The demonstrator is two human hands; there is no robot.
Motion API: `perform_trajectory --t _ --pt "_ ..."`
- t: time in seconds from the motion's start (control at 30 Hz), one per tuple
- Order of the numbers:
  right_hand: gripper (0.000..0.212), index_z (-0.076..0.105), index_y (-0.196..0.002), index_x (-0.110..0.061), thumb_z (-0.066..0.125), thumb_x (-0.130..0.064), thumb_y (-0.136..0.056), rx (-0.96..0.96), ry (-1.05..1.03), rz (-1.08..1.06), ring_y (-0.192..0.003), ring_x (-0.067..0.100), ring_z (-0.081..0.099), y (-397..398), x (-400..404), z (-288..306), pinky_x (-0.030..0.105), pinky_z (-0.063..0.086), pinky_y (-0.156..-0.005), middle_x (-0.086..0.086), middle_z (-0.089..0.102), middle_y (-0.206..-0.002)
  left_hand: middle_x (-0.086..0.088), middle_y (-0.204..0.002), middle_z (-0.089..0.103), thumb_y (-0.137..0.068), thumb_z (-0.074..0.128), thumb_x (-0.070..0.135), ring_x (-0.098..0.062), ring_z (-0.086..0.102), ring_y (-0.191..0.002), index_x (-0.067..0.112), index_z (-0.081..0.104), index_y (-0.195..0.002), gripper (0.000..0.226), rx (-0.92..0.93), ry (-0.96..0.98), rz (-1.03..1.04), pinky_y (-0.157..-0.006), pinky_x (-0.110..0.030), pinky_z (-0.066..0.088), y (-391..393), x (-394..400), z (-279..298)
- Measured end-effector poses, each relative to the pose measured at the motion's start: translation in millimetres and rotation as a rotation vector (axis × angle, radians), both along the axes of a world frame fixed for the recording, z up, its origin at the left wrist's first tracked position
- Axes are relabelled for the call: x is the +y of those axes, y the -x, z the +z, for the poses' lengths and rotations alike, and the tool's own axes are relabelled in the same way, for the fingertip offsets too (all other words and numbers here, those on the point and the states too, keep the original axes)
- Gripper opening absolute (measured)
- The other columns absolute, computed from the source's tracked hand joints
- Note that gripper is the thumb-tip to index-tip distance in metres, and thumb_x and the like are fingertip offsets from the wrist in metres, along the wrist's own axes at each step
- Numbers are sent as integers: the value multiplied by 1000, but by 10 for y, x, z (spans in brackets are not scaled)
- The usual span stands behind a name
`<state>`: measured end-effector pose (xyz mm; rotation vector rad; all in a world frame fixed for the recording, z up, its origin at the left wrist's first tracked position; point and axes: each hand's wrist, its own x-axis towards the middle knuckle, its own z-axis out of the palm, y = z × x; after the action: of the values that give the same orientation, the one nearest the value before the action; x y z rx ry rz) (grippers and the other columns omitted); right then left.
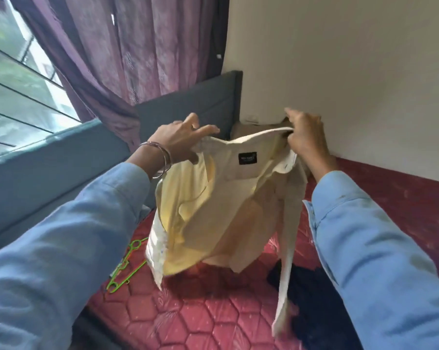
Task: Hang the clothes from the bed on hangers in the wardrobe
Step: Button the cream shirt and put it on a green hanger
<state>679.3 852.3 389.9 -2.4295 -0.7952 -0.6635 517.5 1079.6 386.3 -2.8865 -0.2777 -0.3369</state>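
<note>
So from my feed, both hands were up holding a pale yellow shirt (208, 198) above the bed (188, 319), spread open by its collar. The left hand (178, 141) pinched the left end of the collar, thumb underneath and fingers curled over the top edge, bangles (160, 160) sitting on that wrist. The right hand (305, 137) gripped the other end of the collar, fingers wrapped round the fabric. I could see the dark label (247, 158) inside the neck, facing the camera. The shirt hung loose, its hem blurred and just above the red quilted mattress, with one long strip of it trailing down at the right.

On the mattress, green hangers (122, 266) lay at the left, near the shirt's lower corner, partly hidden behind it. A dark navy garment (312, 299) lay in a heap at the right, under the trailing strip. Behind were the grey headboard (195, 102), purple curtain (127, 46) and a barred window (24, 84). Both arms wore blue sleeves (62, 236).
</note>
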Motion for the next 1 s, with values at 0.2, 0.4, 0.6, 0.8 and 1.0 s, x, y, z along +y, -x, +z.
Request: perform_trajectory --t 0.2,0.4,0.6,0.8,1.0 --pt "42 69 -109 -17 56 9 -78 116 233 202 -101 33 63 17 112 309 43 52 -90 15 67 -108 -17 -99 62 -96 47 38 -42 62 -92 18 60 -105 26 -135 -61 144 -70 -42 48 245 -124 114" --pt "20 63 -98 -2 53 5 -83 -418 -53 68 -82 38 59 398 170 4 39 50 -63 19 60 -91 -21 -97 59 -85 52 11 -42 58 -92 4 57 -94 12 -784 -99 458 -69 -46 50 513 -229 40" --pt "32 68 -97 -3 44 9 -78 34 71 155 -89 40 62 413 179 -464 38 50 -70 22 66 -92 -24 -105 61 -88 49 10 -46 60 -97 8 64 -106 24 -255 319 521 -77 -44 50 637 -353 -468" --pt "23 65 -96 -3 47 2 -83 -29 -258 50 -84 39 59 648 68 -325 38 45 -67 21 65 -88 -23 -96 63 -88 47 18 -46 60 -87 9 63 -96 20 -566 359 546 -64 -36 39 671 -299 -222" --pt "22 67 -74 -8 55 5 -87 916 -502 689 -58 10 62 702 -377 -61 23 48 -55 0 67 -64 -7 -73 66 -89 65 17 -19 59 -68 3 72 -85 17 -182 1103 169 -67 -31 50 1050 -390 283"
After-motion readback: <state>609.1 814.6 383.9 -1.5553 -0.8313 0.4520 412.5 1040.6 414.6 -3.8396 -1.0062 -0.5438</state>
